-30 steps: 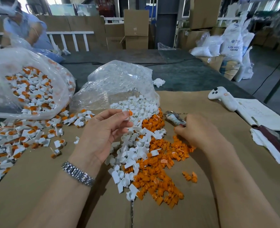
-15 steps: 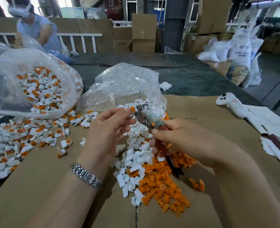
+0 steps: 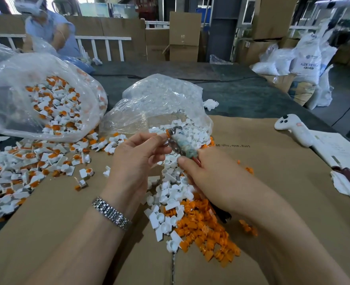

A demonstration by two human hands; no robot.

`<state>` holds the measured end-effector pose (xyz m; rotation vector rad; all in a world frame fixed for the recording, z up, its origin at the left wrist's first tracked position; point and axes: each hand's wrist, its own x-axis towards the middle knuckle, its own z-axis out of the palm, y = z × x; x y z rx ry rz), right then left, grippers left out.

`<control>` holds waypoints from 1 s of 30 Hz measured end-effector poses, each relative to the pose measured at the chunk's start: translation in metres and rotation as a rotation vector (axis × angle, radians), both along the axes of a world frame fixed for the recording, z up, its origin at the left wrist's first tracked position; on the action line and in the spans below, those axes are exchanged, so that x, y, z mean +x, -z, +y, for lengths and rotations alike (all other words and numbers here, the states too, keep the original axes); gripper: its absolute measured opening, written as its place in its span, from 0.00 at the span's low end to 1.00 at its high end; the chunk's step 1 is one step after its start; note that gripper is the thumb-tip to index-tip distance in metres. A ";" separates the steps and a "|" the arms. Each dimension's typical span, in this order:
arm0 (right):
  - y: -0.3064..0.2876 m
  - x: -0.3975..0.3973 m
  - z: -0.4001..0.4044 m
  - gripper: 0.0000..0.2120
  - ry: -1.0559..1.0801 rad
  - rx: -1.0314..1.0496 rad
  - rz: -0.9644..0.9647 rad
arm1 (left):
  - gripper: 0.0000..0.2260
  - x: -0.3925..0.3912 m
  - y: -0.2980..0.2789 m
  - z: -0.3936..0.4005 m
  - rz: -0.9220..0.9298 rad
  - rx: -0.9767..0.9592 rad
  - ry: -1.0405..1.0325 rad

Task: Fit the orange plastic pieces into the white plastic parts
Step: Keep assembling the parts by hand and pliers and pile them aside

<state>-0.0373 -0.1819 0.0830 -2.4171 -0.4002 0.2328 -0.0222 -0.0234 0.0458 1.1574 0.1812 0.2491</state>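
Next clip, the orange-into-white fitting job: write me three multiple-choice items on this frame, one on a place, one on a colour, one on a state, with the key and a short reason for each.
1. Where does the loose orange pile lie?
A. On the cardboard, right of the white pile
B. Inside the left bag
C. On the papers

2. What colour is the controller at the right?
A. Black
B. White
C. Orange

3. What is the right hand doing?
A. Lying flat on the cardboard
B. Gripping pliers
C. Lifting a bag

Key: 1 A, the orange pile sits on the cardboard beside the white pile. 2 B, its body is white with dark buttons. 3 B, its fingers curl round the pliers, whose tip meets the small part pinched by the left hand.
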 end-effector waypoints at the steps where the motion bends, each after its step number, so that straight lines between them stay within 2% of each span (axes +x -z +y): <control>1: 0.003 0.001 0.002 0.19 0.014 -0.011 -0.024 | 0.04 0.000 0.001 0.000 0.000 -0.004 -0.005; 5: 0.008 0.006 0.002 0.18 0.023 -0.025 -0.072 | 0.03 0.003 0.002 0.003 -0.015 -0.019 -0.008; 9: -0.001 0.007 -0.013 0.21 -0.031 0.160 0.116 | 0.03 0.002 0.003 0.013 -0.032 0.091 -0.050; 12: -0.003 0.015 -0.032 0.20 0.071 0.195 0.057 | 0.04 0.004 0.003 0.028 0.021 0.466 -0.273; 15: 0.005 0.032 -0.054 0.19 0.226 0.016 -0.124 | 0.04 0.008 0.003 0.043 0.127 1.033 -0.468; 17: 0.013 0.043 -0.068 0.18 0.315 -0.123 -0.160 | 0.09 0.008 0.003 0.046 0.192 1.292 -0.488; 19: 0.023 0.053 -0.079 0.18 0.391 -0.203 -0.114 | 0.07 0.006 0.001 0.045 0.133 1.320 -0.326; 21: 0.032 0.061 -0.085 0.19 0.457 -0.300 -0.097 | 0.05 0.003 -0.001 0.045 0.104 1.234 0.018; 23: 0.039 0.065 -0.088 0.19 0.497 -0.374 -0.092 | 0.05 0.001 -0.003 0.044 0.158 1.248 0.335; 24: 0.041 0.065 -0.088 0.18 0.506 -0.394 -0.084 | 0.06 0.000 -0.003 0.043 0.177 1.283 0.419; 27: 0.044 0.064 -0.086 0.20 0.507 -0.462 -0.075 | 0.04 -0.001 -0.003 0.039 0.175 1.369 0.437; 30: 0.046 0.062 -0.081 0.24 0.481 -0.550 -0.113 | 0.03 0.000 -0.003 0.038 0.162 1.371 0.444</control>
